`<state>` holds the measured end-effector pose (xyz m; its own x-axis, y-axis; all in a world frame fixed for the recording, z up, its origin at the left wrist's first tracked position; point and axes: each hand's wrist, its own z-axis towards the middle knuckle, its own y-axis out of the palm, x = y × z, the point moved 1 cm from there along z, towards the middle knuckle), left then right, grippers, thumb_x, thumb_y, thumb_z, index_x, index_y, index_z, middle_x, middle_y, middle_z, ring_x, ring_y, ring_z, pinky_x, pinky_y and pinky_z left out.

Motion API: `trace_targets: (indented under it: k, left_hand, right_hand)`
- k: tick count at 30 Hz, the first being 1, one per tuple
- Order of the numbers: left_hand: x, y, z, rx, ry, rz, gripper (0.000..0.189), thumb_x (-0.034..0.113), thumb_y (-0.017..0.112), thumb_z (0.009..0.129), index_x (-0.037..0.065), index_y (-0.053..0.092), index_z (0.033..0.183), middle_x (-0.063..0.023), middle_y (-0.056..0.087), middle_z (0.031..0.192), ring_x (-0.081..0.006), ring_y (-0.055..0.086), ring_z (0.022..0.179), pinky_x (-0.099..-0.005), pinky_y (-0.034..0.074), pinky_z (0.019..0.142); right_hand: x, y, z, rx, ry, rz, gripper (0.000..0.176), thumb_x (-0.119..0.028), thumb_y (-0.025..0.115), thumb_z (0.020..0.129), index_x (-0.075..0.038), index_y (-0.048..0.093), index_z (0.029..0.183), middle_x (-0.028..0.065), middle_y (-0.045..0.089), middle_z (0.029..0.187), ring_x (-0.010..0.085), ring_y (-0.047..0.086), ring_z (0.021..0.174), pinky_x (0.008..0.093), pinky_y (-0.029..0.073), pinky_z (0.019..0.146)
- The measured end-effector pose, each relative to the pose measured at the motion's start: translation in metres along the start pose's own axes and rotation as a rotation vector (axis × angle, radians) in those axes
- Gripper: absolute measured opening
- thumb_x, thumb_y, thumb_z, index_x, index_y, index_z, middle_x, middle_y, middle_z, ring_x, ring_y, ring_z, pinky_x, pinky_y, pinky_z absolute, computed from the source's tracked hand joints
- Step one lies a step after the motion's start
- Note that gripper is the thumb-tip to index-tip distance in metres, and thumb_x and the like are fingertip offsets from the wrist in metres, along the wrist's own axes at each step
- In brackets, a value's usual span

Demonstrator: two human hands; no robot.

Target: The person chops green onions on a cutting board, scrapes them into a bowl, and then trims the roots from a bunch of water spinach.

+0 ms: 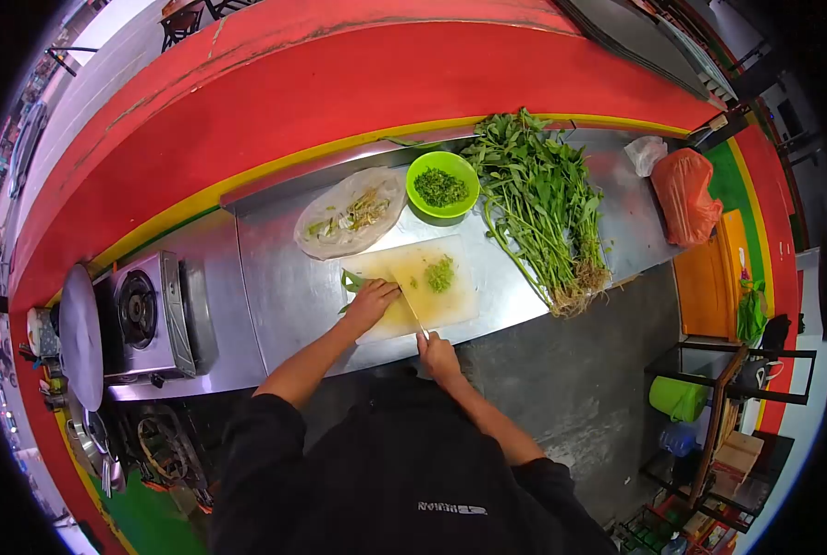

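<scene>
On the pale cutting board [462,308], my left hand [373,302] presses its bent fingers on green leafy stalks [352,280], whose leaves stick out to its left. My right hand [439,356] is closed round the handle of a knife [408,296], and the blade lies across the board just right of my left fingertips. Chopped greens [439,274] form a small pile to the right of the blade. Behind the board are a green bowl [472,191] of chopped greens and a clear plastic bag [316,242] with plant scraps on it.
A big bunch of leafy greens with roots [543,203] lies right of the bowl. Farther right are a red plastic bag [686,199] and a white bag [646,154]. A gas stove [168,314] stands at the left of the metal counter [284,319]. A red wall rises behind.
</scene>
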<state>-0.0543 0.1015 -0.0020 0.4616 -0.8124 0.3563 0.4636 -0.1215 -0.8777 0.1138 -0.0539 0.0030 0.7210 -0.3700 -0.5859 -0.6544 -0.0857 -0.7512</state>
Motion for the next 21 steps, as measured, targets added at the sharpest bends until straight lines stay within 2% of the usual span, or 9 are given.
trace_targets:
  k: [4,12,21]
  left_hand:
    - [0.002,-0.005,0.002,-0.014,-0.005,0.025,0.025,0.009,0.061,0.081,0.006,0.072,0.103,-0.0048,0.067,0.11,-0.0223,0.062,0.104,-0.0378,0.046,0.093]
    - [-0.007,0.004,-0.002,0.016,-0.062,-0.108,0.019,0.01,0.063,0.083,0.006,0.072,0.1,-0.0057,0.069,0.104,-0.0233,0.064,0.101,-0.0379,0.047,0.091]
    - [-0.001,-0.001,-0.002,-0.007,-0.063,-0.078,0.021,0.01,0.062,0.083,0.006,0.072,0.101,-0.0069,0.069,0.107,-0.0235,0.064,0.102,-0.0367,0.047,0.091]
  right_hand:
    - [-0.012,-0.003,0.016,-0.021,0.038,0.06,0.048,-0.037,0.051,0.101,0.01,0.062,0.093,0.0365,0.063,0.076,0.0537,0.065,0.076,0.0591,0.052,0.068]
    - [-0.008,-0.009,0.005,-0.047,0.044,0.157,0.048,-0.035,0.053,0.101,0.011,0.064,0.09,0.0366,0.063,0.075,0.0535,0.064,0.076,0.0586,0.051,0.069]
    - [-0.005,0.002,0.007,-0.014,0.021,0.043,0.049,-0.037,0.052,0.101,0.01,0.063,0.092,0.0373,0.063,0.077,0.0541,0.064,0.076,0.0597,0.052,0.068]
